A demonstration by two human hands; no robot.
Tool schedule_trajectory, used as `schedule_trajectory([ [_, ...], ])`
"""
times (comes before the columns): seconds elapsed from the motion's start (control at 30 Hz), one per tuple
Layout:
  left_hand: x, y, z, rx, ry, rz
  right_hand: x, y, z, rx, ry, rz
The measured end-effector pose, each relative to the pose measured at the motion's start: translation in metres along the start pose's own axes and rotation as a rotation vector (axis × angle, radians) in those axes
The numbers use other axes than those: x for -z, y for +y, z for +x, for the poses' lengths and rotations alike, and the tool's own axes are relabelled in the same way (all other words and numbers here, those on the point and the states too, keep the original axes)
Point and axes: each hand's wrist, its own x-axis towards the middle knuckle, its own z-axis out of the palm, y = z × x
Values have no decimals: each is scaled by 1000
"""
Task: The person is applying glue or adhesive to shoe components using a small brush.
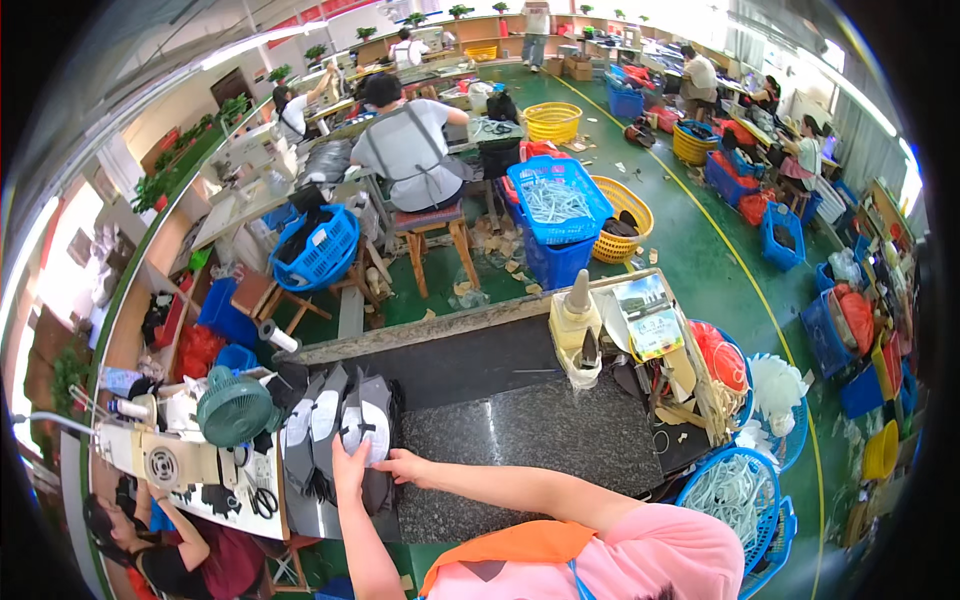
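Stacked grey-and-white fabric pieces (312,425), shaped like shoe uppers, lie in overlapping rows at the left end of the dark worktop (520,430). My left hand (350,465) is closed on the near end of the rightmost grey-and-white fabric piece (374,415), which has small black marks across it. Beside it, my right hand (402,467) reaches in from the right, fingers at that pile's right edge; whether they grip anything is too small to tell.
Left of the stacks are a green fan (236,406), a sewing machine (165,460), scissors (262,500) and a seated co-worker (150,545). A glue-stained container (575,335) stands at the worktop's far edge. To the right are a wooden tray (690,385) and a blue basket of white strips (735,500).
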Motion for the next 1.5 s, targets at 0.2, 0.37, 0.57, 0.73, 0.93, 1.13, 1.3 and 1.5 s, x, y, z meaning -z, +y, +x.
schedule_trajectory([
  [0.2,43,-115,37,3,-172,-636,-23,-13,-10,196,-50,-25],
  [0.37,-70,-50,135,-72,-565,-639,2,-3,28,141,158,170],
  [0.57,-78,-26,153,-85,-607,-740,16,-11,36,81,86,214],
  [0.73,-80,-20,135,-53,-561,-868,1,-22,15,207,157,148],
  [0.93,-87,18,103,-33,-507,-1002,-4,-55,-16,637,213,-195],
  [1.13,-101,76,53,-4,-449,-1087,3,-89,-70,955,281,-717],
  [1.3,-107,122,-4,54,-281,-1092,11,-64,-118,1107,349,-727],
  [1.5,-69,130,-46,167,49,-1198,49,-122,-218,1125,563,-816],
])
